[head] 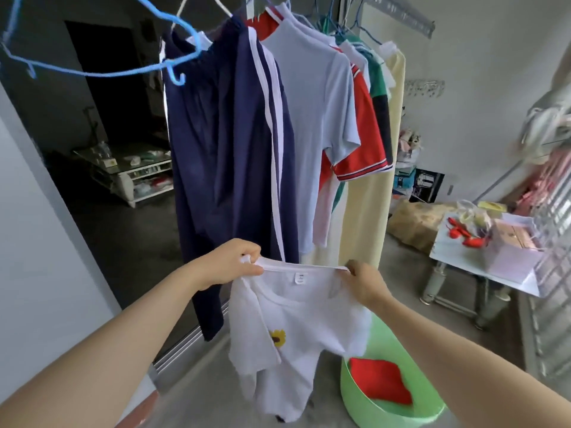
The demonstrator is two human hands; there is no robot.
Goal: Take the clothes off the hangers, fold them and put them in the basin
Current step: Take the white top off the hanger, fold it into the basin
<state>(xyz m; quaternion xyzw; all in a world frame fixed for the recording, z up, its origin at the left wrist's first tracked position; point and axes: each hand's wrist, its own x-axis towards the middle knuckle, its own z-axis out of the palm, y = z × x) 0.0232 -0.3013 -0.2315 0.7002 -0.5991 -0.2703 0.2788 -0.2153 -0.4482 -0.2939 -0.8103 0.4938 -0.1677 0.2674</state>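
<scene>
A person's left hand (230, 264) and right hand (366, 284) held a white T-shirt (309, 322) by its collar, fingers (251, 268) pinching it at 9 and 3 o'clock, the shirt hanging beside a basin (370, 409) at 5 o'clock that contained a folded red cloth (380, 381).

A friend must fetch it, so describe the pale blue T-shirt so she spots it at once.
Look just right of the dark doorway. The pale blue T-shirt hangs there between navy trousers and a red shirt. Unlike both, it has no stripes.
</scene>
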